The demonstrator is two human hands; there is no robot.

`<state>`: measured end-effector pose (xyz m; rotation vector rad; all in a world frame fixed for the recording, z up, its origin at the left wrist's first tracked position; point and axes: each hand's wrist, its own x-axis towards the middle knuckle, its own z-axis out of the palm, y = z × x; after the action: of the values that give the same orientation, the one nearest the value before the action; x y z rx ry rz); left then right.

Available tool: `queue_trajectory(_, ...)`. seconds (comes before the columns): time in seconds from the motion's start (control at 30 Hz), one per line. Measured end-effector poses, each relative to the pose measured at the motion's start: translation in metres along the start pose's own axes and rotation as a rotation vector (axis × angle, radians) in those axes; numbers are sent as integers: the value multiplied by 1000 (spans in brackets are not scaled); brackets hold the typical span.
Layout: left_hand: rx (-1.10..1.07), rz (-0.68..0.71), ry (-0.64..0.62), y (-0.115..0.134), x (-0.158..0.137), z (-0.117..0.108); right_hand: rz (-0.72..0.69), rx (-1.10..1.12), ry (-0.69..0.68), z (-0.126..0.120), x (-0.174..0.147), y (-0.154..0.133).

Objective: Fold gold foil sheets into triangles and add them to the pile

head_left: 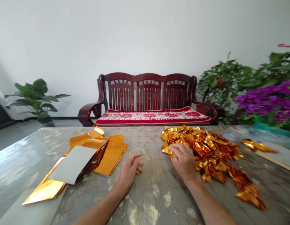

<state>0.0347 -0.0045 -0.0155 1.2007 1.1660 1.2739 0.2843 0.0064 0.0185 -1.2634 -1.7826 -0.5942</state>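
Observation:
My right hand (183, 160) is closed in a pinch on a folded gold foil paper piece (167, 151), whose pale-edged tip sticks out left of the fingers. It is at the left side of a heap of folded gold foil pieces (206, 142). Over the bare middle of the table, my left hand (130, 168) holds nothing, its index finger stretched forward and the other fingers loosely bent. To its left lie flat gold foil sheets (112, 153) in overlapping stacks. A sheet with its grey-white back up (74, 164) rests on top of them.
The table (145, 190) has a clear, patterned cover. At its right are a pale board (278, 156), crumpled clear plastic (237, 132) and purple flowers (269, 100). Beyond the table stands a dark wooden bench (148, 93) with a red patterned cushion. A potted plant (37, 97) stands at left.

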Motion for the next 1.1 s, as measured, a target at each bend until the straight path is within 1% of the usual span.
queue_trajectory(0.13, 51, 92, 52, 3, -5, -2, -132, 261, -237, 13, -10, -34)
queue_trajectory(0.2, 118, 180, 80, 6, -6, -5, -185, 341, -358, 19, -14, -44)
queue_trajectory(0.27, 183, 260, 109, 11, -5, -9, -216, 381, -446, 25, -16, -48)
queue_trajectory(0.33, 247, 306, 135, 19, -2, -14, -217, 397, -492, 30, -18, -47)
queue_trajectory(0.5, 462, 394, 254, 43, 12, -35, -165, 405, -529, 37, -21, -38)
queue_trajectory(0.57, 544, 370, 251, 53, 18, -46, -157, 410, -533, 39, -22, -36)
queue_trajectory(0.63, 667, 316, 250, 62, 24, -59, -151, 416, -530, 40, -23, -36)
queue_trajectory(0.7, 825, 288, 282, 72, 28, -72, -149, 421, -528, 41, -23, -35)
queue_trajectory(0.77, 906, 255, 291, 80, 33, -83, -147, 425, -530, 42, -22, -36)
queue_trajectory(0.83, 1000, 200, 230, 87, 37, -91, -141, 428, -538, 42, -21, -36)
queue_trajectory(0.9, 1146, 146, 176, 93, 41, -100, -136, 432, -546, 42, -21, -35)
queue_trajectory(0.93, 1228, 126, 176, 96, 42, -105, -134, 433, -549, 42, -20, -35)
queue_trajectory(1.0, 1399, 87, 246, 103, 43, -119, -128, 433, -551, 42, -20, -35)
queue_trajectory(1.03, 1473, 69, 260, 106, 43, -127, -125, 433, -551, 42, -20, -35)
queue_trajectory(1.1, 1586, -27, 270, 109, 42, -147, -115, 433, -551, 42, -20, -35)
